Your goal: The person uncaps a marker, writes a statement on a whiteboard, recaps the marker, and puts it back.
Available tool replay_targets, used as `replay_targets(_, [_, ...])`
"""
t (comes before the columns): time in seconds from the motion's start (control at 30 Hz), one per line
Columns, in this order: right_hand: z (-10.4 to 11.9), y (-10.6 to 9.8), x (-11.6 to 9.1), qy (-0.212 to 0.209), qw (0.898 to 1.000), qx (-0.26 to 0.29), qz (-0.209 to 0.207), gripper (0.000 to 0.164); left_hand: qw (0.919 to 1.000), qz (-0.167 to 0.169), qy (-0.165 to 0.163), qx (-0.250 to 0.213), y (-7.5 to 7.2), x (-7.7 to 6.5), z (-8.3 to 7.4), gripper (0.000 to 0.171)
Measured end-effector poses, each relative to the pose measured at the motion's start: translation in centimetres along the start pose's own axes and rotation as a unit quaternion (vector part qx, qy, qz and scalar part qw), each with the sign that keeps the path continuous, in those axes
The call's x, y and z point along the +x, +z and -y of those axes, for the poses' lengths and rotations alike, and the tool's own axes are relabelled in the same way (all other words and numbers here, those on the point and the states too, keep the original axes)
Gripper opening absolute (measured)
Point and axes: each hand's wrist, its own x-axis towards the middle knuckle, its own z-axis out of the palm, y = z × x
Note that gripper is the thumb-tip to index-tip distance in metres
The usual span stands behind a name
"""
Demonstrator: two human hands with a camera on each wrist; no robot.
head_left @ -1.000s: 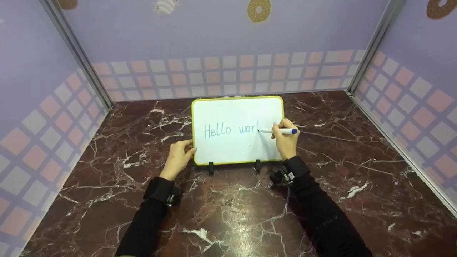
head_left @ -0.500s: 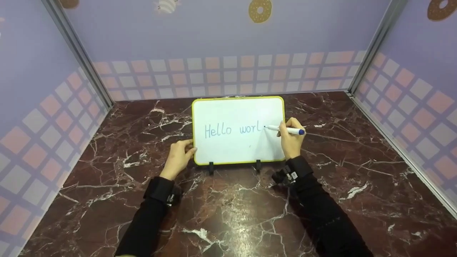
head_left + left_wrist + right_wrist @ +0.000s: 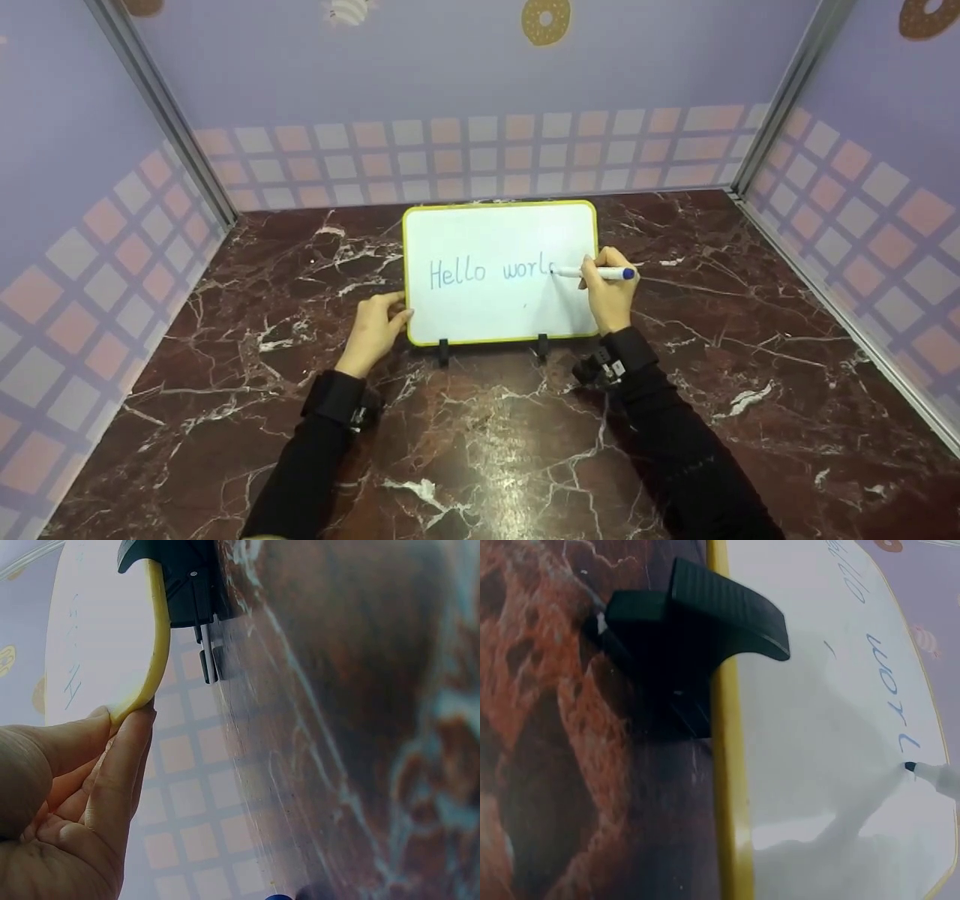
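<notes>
A small whiteboard [image 3: 480,315] with a yellow rim leans upright on a black stand [image 3: 443,352]. Blue handwriting [image 3: 457,274] on it reads "Hello worl" plus the start of another letter. My left hand [image 3: 373,330] pinches the board's left edge; in the left wrist view the thumb and fingers [image 3: 116,780] grip the yellow corner. My right hand [image 3: 611,296] holds a white marker [image 3: 600,273] with a blue end, its dark tip at the board beside the last stroke. In the right wrist view the marker [image 3: 939,778] shows at the right edge, while the hand is out of sight.
The board stands on a dark red marbled tabletop [image 3: 480,450]. Purple panels [image 3: 450,75] with pink and white squares enclose the back and both sides. Black cameras are strapped on both wrists. A blue round thing [image 3: 278,897] peeks in at the left wrist view's bottom edge.
My right hand has shifted slightly right with the marker, finishing the "l" stroke, lifting off, then starting a curved stroke right of it. My left hand stays on the board's edge.
</notes>
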Motion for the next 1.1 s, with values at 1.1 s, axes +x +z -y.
replay_targets(1.1, [0.1, -0.8, 0.4, -0.005, 1.000, 0.003, -0.002, 0.033, 0.9999, 0.000, 0.011, 0.000, 0.0, 0.0, 0.0, 0.035])
